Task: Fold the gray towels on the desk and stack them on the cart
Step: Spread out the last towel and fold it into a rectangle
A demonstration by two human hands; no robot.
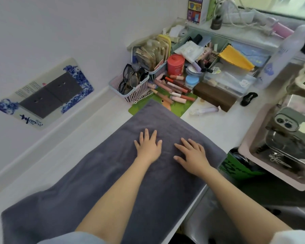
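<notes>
Towel: gray towel [99, 187] spread along the white table [217, 127].
Left hand [149, 147]: fingers spread, flat on towel.
Right hand [194, 155]: spread, seemingly pressing beside it.

Wall plate [42, 95]: dark brush-style characters along lower edge, not legible; fine print at upper left, too small to read.
Green bag [236, 170]: black lettering, blurred, unreadable.
Box on shelf [196, 10]: printed graphics and small text, illegible.
Blue jar [191, 83]: label print, unreadable.
</notes>
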